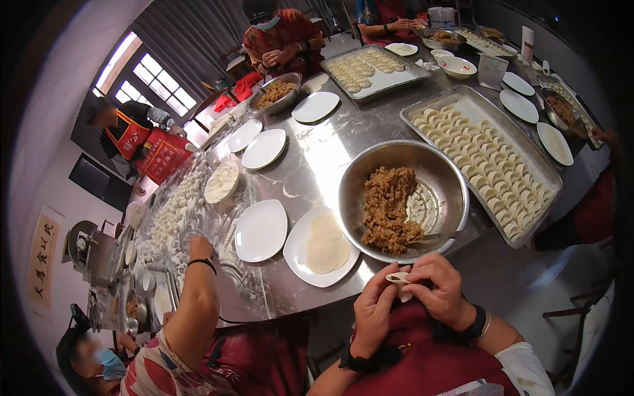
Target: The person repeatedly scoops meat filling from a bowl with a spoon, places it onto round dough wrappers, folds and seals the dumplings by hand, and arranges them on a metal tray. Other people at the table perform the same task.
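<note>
Between my left hand (pixel 375 306) and my right hand (pixel 438 289) is a partly folded dumpling (pixel 400 283), pinched by the fingers of both, its top edge still gaping. Just beyond them stands a large steel bowl (pixel 453 171) holding brown minced filling (pixel 389 208), with a metal utensil (pixel 436 237) resting at its near rim. Left of the bowl, several round dough wrappers (pixel 326 247) overlap on a white plate (pixel 296 247). Rows of folded dumplings (pixel 480 158) lie on a metal tray (pixel 537 168) to the right of the bowl.
A co-worker's hand (pixel 200 247) is over the floured steel table (pixel 277 297) at left, near dough pieces (pixel 173 213) and a flour bowl (pixel 222 182). White plates (pixel 261 230) lie about. Other people stand around the table; a second dumpling tray (pixel 374 72) is at the far side.
</note>
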